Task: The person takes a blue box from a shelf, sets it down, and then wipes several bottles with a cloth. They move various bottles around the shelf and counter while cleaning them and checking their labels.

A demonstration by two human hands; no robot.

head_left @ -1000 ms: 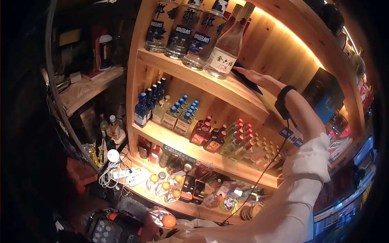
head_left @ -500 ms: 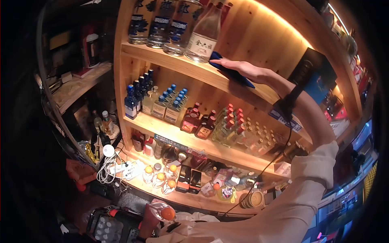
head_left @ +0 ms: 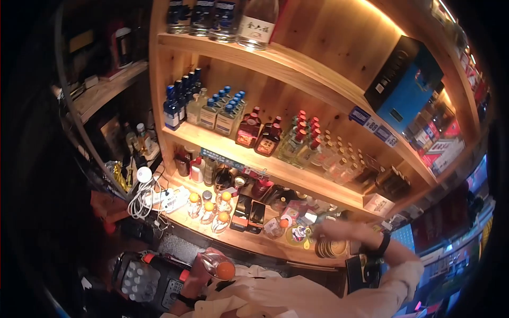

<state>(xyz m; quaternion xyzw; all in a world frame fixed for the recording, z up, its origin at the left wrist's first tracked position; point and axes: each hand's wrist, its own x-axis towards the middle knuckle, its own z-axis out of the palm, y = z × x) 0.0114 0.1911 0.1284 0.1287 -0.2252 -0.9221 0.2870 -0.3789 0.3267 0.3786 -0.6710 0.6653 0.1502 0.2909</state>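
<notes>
My left hand (head_left: 195, 276), low in the view, is closed around a small clear glass bottle (head_left: 212, 261) with a round orange cap. My right hand (head_left: 339, 231) is smeared by motion above the lowest shelf. Its fingers cannot be made out, nor whether anything is in them. Just below it lies a stack of round, yellowish discs (head_left: 331, 249). A small figure-like item (head_left: 300, 233) with a yellow base stands to its left. Several matching orange-capped bottles (head_left: 208, 214) stand on the same shelf, beside two dark boxes (head_left: 249, 213).
Tall clear bottles (head_left: 256, 26) stand on the top shelf (head_left: 297, 66), with a blue box (head_left: 413, 87) at its right. Rows of small bottles (head_left: 225, 119) fill the middle shelf. White cables (head_left: 142, 204) hang at the left, above a black case (head_left: 140, 281).
My right hand has dropped from the top shelf, where it pressed a dark blue cloth, to the lowest shelf. The cloth is out of sight now. My left hand still holds the bottle.
</notes>
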